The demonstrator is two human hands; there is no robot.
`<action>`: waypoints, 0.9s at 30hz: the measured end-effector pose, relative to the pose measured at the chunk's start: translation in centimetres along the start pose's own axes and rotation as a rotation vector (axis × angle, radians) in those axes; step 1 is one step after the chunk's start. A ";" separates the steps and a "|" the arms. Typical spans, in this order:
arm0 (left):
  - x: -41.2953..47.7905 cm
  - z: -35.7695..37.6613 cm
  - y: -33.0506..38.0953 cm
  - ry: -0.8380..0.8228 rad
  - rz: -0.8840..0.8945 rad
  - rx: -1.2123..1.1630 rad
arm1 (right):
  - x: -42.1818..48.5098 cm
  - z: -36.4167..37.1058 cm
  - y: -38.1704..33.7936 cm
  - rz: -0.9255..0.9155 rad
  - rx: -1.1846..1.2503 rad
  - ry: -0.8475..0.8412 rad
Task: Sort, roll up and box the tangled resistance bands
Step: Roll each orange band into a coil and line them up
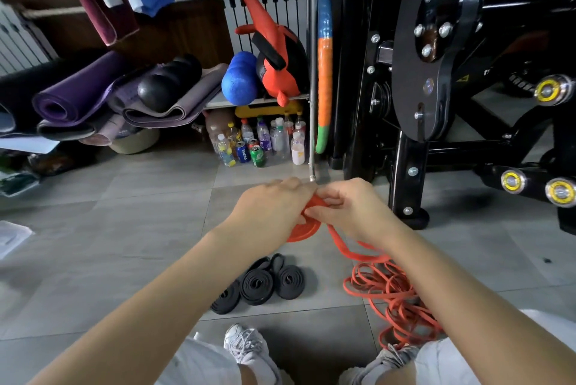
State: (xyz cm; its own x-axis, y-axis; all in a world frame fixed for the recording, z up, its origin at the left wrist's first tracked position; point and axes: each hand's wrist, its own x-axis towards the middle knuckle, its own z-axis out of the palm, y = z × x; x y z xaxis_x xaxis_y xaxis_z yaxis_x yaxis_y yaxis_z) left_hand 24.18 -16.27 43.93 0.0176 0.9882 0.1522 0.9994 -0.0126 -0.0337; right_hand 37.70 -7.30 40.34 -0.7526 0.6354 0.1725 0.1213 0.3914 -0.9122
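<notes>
Orange band coil [304,230], frame centre, part-wound, gripped by left hand [268,210]; right hand [349,207] pinches its loose tail [339,242], which runs lower right to tangled orange heap [396,297] on floor [124,244].

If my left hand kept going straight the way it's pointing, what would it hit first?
Most likely the right hand: the left hand points up-right, fingertips about meeting it over the orange band roll both hold. Depth unclear.

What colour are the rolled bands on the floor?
Black: the rolled bands, seen clearly in the head view.
</notes>
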 end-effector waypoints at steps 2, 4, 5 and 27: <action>0.1 0.3 -0.4 -0.029 -0.051 -0.080 | 0.1 0.2 0.1 0.008 -0.023 0.028; -0.3 0.6 -0.7 -0.015 -0.084 -0.246 | 0.2 -0.1 0.2 0.018 -0.047 0.034; -0.5 0.8 -0.9 0.016 -0.101 -0.327 | 0.2 -0.4 0.3 0.031 -0.055 0.027; -1.3 -0.3 -5.5 0.673 -0.347 -0.930 | -3.1 3.1 8.2 0.454 0.050 0.161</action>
State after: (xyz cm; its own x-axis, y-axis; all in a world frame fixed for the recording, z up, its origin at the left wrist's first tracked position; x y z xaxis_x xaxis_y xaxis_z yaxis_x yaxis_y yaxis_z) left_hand 18.66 -17.58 44.22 -0.5213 0.6864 0.5071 0.5890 -0.1406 0.7958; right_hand 39.07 -8.13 31.21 -0.5206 0.8311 -0.1955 0.3801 0.0205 -0.9247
